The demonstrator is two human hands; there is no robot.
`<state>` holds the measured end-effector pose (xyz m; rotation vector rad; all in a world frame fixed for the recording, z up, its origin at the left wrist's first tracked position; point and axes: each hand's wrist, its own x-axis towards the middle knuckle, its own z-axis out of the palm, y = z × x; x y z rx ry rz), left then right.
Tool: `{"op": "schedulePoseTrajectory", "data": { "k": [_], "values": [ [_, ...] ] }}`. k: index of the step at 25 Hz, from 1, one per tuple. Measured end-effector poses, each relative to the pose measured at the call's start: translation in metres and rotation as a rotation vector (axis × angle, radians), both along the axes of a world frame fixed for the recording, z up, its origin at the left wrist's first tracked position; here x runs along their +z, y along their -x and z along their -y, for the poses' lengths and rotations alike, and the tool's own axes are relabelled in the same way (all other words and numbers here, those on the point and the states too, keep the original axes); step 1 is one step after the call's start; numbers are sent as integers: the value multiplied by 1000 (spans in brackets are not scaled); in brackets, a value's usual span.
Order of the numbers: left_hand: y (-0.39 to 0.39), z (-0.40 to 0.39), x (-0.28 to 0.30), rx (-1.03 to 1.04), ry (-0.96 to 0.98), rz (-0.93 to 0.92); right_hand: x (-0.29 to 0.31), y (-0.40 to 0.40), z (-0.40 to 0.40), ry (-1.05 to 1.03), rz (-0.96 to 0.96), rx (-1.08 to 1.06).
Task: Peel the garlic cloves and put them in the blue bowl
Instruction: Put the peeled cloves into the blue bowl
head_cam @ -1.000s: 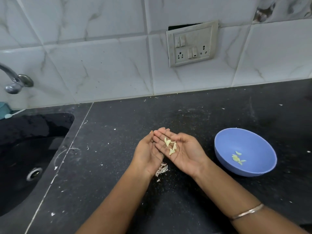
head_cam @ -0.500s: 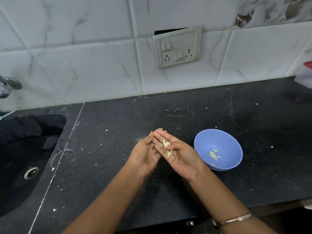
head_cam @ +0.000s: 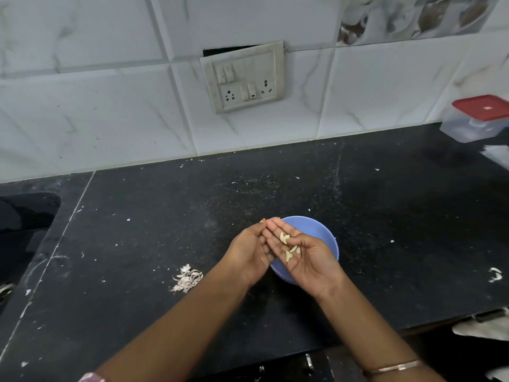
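The right hand (head_cam: 298, 253) lies palm up, fingers straight, with peeled garlic cloves (head_cam: 289, 247) resting loose on it — directly above the blue bowl (head_cam: 321, 232). The left hand (head_cam: 249, 250), fingers straight, presses edge-on against it. Both hide most of the bowl — its contents cannot be seen.

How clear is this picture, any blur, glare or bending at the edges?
Head view: light is soft and even, no hard glare; the cloves on the right hand and the bowl read sharply; the wide lens bends the wall tiles and counter edge; the container at far right is slightly smeared.
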<state>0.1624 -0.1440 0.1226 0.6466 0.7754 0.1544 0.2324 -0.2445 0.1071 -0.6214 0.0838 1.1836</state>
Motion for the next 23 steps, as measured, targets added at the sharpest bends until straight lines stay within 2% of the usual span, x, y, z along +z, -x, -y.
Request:
{"op": "schedulePoseTrajectory", "data": {
  "k": [3,7,12,16,23],
  "values": [
    [-17,11,-1,-28,-13,-49,-7,-19,7,48,-3,-22],
    [-35,22,-5,-30,-21,-121,-19,-40,7,214,49,-61],
    [-43,31,-12,-73,-23,-182,-29,-44,4,344,127,-4],
    [-41,34,-14,-77,-38,-219,-26,-46,4,380,190,56],
    [-30,27,-14,-100,-52,-170,-24,-42,5,374,282,90]
  ]
}}
